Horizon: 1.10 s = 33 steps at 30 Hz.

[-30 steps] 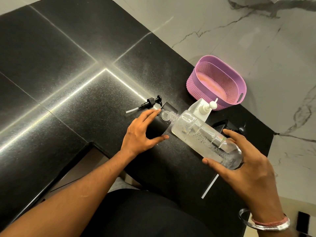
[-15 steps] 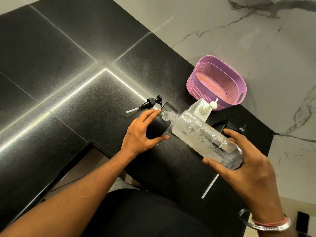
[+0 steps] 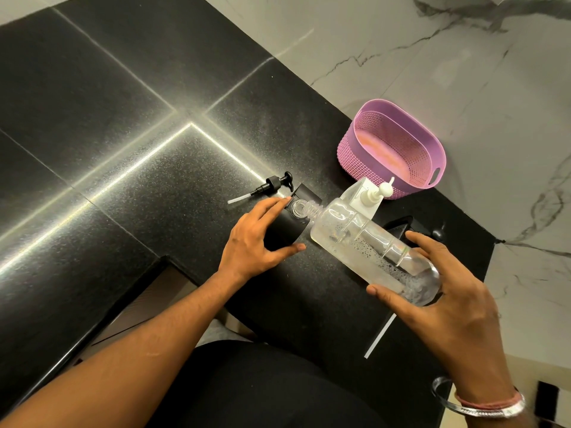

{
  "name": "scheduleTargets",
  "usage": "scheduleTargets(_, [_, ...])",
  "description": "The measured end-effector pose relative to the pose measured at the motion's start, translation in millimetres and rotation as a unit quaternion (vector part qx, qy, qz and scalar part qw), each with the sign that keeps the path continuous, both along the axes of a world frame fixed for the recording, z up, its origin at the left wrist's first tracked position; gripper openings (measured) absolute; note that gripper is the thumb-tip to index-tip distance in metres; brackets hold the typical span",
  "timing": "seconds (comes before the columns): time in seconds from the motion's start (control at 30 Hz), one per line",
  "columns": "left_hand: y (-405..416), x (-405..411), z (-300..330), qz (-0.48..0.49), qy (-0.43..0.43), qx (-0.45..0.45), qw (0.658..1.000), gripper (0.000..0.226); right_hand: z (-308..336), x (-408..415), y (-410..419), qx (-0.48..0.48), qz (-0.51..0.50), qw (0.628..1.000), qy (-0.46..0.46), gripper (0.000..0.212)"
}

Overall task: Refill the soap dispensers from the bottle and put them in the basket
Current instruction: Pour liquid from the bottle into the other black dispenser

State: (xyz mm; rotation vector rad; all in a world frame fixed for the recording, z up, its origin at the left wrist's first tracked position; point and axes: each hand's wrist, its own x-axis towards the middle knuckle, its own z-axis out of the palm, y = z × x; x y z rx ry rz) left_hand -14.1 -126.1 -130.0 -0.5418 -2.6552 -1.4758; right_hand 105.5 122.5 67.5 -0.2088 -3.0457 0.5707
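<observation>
Near the middle of the frame, the clear bottle (image 3: 364, 245) is lying tilted with its neck sitting at the open mouth of the black dispenser (image 3: 289, 225); no label or writing is showing on either. The right hand (image 3: 445, 304) is cupping the bottle's base, thumb under and fingers spread over the far side, while foam is clinging inside. The left hand (image 3: 258, 239) is wrapping the black dispenser, forefinger stretched along its top edge and thumb pressing the near side. The dispenser's body is mostly hiding behind that hand. The black pump (image 3: 272, 185) with its pale tube is lying just beside it on the dark counter (image 3: 123, 149). A white dispenser (image 3: 370, 194) is standing behind the bottle, partly blocked by it. Touching it, in the upper right, is sitting the purple basket (image 3: 392, 149). Another dark object right of the bottle is too hidden to identify.
</observation>
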Motion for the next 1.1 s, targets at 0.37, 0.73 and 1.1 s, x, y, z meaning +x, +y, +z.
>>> scheduleTargets(0.37, [-0.2, 0.7, 1.6, 0.0, -0.007, 0.0, 1.0, 0.095, -0.4, 0.0, 0.4, 0.003, -0.002, 1.0, -0.002, 0.093])
scheduleTargets(0.73, [-0.4, 0.1, -0.2, -0.002, -0.001, 0.001, 1.0, 0.094, 0.6, -0.4, 0.1, -0.003, -0.001, 1.0, -0.004, 0.093])
scheduleTargets(1.1, [-0.9, 0.5, 1.0, -0.004, -0.011, -0.011, 1.0, 0.096, 1.7, -2.6, 3.3, -0.007, -0.001, 1.0, -0.007, 0.094])
